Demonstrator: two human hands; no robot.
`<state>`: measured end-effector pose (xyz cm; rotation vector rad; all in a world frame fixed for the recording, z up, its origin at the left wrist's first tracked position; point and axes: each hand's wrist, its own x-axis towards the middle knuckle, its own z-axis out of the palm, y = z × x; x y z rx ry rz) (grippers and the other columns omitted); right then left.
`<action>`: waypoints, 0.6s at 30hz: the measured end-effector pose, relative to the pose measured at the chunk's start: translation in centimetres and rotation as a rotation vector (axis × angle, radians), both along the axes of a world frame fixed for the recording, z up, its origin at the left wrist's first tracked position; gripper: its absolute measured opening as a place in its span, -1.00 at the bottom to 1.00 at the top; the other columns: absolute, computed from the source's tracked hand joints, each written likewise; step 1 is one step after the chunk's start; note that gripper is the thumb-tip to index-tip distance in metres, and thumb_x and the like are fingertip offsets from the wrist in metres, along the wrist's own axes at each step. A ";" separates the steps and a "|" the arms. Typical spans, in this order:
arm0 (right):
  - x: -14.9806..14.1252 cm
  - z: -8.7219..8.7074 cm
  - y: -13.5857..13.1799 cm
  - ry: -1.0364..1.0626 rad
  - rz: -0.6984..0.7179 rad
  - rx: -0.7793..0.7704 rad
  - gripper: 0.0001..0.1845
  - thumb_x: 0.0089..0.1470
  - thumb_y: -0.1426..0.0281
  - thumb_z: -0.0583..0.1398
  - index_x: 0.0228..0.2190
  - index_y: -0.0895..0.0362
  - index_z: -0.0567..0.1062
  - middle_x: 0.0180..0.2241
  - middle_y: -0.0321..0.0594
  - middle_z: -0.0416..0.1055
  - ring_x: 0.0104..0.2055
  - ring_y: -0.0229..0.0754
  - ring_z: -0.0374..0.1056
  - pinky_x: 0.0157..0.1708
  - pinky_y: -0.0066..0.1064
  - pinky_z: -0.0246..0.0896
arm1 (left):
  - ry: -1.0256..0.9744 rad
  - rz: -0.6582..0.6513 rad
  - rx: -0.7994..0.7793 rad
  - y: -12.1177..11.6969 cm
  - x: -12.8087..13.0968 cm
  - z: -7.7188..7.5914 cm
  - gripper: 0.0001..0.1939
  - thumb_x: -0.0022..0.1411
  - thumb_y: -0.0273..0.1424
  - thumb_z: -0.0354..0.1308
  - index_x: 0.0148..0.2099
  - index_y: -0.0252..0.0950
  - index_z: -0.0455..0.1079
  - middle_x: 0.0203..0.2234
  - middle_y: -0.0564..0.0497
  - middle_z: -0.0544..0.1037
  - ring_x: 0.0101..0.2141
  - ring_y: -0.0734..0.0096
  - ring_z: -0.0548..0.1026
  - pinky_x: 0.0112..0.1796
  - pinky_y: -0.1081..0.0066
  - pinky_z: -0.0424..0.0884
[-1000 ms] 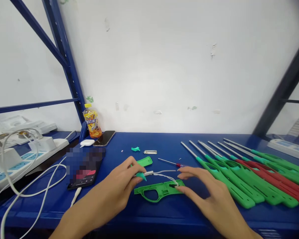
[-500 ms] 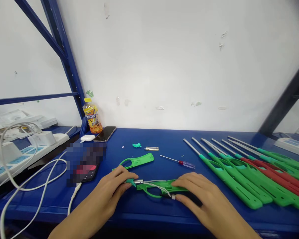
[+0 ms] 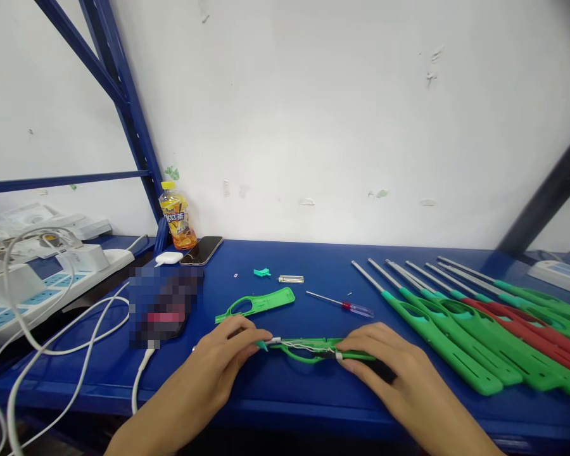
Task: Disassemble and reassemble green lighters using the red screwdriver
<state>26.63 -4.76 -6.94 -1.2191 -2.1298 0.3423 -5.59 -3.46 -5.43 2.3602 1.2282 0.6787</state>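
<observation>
Low in the middle, an opened green lighter handle half (image 3: 304,360) spans the gap between my hands. White wires (image 3: 308,347) run along inside it. My left hand (image 3: 218,358) pinches the metal tube with its teal collar (image 3: 263,346) at the handle's left end; whether the tube is seated is unclear. My right hand (image 3: 392,361) grips the handle's right end, thumb beside a small white connector (image 3: 339,356) and a black part. Just beyond lies the other green handle half (image 3: 273,300). A small teal piece (image 3: 262,272) and a clear cylinder (image 3: 291,278) rest farther back.
A screwdriver (image 3: 358,310) lies beyond my right hand. Several green and red long-neck lighters (image 3: 456,345) fill the right side. To the left are a power strip (image 3: 52,297), white cables (image 3: 92,342), a blurred phone (image 3: 166,310), another phone (image 3: 202,251) and a drink bottle (image 3: 177,218).
The tube in my left hand has moved slightly right, against the handle half. That half has tilted, and its wires now lie more along it. The view has shifted a little.
</observation>
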 end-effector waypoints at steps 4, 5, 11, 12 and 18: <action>0.0 0.0 -0.1 -0.017 0.017 0.036 -0.80 0.37 0.32 0.25 -0.09 -0.11 0.70 -0.09 -0.23 0.62 -0.02 -0.06 0.51 0.02 -0.24 0.47 | 0.022 0.006 -0.004 -0.3 0.0 0.1 -0.61 0.63 -0.36 -0.18 0.25 0.06 0.39 0.05 0.02 0.45 -0.03 0.31 0.50 0.05 0.28 0.45; 0.0 0.0 -0.1 -0.016 0.023 0.050 -0.80 0.36 0.33 0.25 -0.11 -0.11 0.71 -0.09 -0.23 0.62 -0.01 -0.05 0.51 0.02 -0.24 0.47 | 0.028 0.007 -0.004 -0.3 0.1 0.2 -0.60 0.62 -0.36 -0.18 0.25 0.05 0.40 0.05 0.00 0.44 -0.03 0.30 0.50 0.05 0.26 0.45; 0.1 0.2 0.0 -0.024 0.013 0.077 -0.80 0.34 0.34 0.26 -0.19 -0.12 0.73 -0.13 -0.22 0.63 -0.06 -0.03 0.54 -0.06 -0.25 0.53 | 0.067 0.017 0.005 -0.5 0.3 0.3 -0.56 0.60 -0.41 -0.18 0.26 0.03 0.43 0.06 -0.04 0.40 0.02 0.24 0.47 0.11 0.15 0.44; 0.0 0.2 0.0 -0.023 0.009 0.079 -0.80 0.34 0.34 0.27 -0.20 -0.12 0.74 -0.13 -0.23 0.63 -0.07 -0.03 0.55 -0.07 -0.25 0.54 | 0.074 0.013 0.011 -0.4 0.3 0.2 -0.54 0.59 -0.44 -0.18 0.28 0.04 0.42 0.06 -0.04 0.39 0.01 0.25 0.47 0.12 0.15 0.44; 0.1 0.3 0.1 -0.029 0.006 0.063 -0.81 0.32 0.34 0.29 -0.19 -0.14 0.74 -0.13 -0.25 0.63 -0.06 -0.03 0.54 -0.05 -0.24 0.53 | 0.086 -0.031 0.086 -0.2 0.0 0.3 -0.47 0.56 -0.52 -0.18 0.33 0.04 0.39 -0.02 -0.05 0.43 -0.11 0.32 0.50 -0.02 0.26 0.49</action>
